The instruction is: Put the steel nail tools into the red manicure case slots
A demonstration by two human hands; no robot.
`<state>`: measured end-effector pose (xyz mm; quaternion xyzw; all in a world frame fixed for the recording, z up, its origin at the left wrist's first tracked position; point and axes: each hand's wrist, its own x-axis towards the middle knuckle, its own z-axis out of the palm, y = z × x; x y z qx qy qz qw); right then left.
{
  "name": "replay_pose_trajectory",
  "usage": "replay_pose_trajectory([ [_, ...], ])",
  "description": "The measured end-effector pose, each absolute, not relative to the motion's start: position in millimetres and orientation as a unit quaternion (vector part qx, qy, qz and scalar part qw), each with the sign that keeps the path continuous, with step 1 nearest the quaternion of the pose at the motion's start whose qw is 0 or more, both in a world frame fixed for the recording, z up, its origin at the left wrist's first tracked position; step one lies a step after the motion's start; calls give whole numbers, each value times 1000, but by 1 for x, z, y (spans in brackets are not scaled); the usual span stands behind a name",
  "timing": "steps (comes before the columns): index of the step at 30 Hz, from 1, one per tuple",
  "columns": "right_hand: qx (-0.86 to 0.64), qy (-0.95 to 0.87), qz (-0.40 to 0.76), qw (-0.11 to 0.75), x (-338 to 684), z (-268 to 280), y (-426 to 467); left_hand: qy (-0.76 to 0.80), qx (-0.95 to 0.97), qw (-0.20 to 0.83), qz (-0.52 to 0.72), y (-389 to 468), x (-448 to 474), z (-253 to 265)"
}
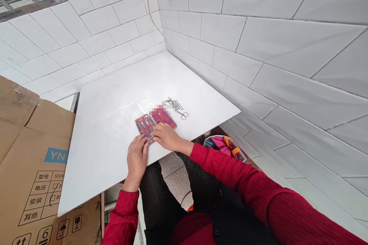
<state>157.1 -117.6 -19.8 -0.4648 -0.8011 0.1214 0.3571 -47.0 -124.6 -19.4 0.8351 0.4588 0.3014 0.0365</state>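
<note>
An open manicure case (171,123) with a red and purple lining lies on the white table, slim metal tools (145,125) strapped in its left half. My left hand (137,159) is closed at the case's near left corner, its fingertips on the edge. My right hand (166,136) reaches over the near side of the case, fingers bent and pressed together at a small shiny metal piece (151,138) that looks like a nail clipper. The right fingertips partly cover this piece. Beyond the case lie small scissors (184,115) and several other loose metal tools (169,102).
A large cardboard box (31,141) stands against the left side of the white table (100,122). Tiled walls (253,53) meet behind it. Below the right table edge sits a container with pink and orange cloth (225,146). My legs are under the near edge.
</note>
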Motion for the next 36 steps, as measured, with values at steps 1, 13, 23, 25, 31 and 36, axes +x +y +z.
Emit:
replay_pose_trajectory([
  [1,-466,-801,119,357,157,-20,-118,460,835,37,300,-125,-47,-20],
  [13,-472,-787,153,366,156,-18,-118,470,843,-34,261,-47,-45,16],
  [23,-482,-786,175,345,159,-14,-114,521,804,10,287,1,-31,-2],
  [25,-485,-783,187,341,158,-13,-116,522,803,18,289,0,-32,-2],
  [31,-458,-772,223,381,192,4,-113,518,803,40,292,1,-35,-4],
  [36,-614,-688,143,359,264,13,-77,516,802,44,299,2,-36,-9],
])
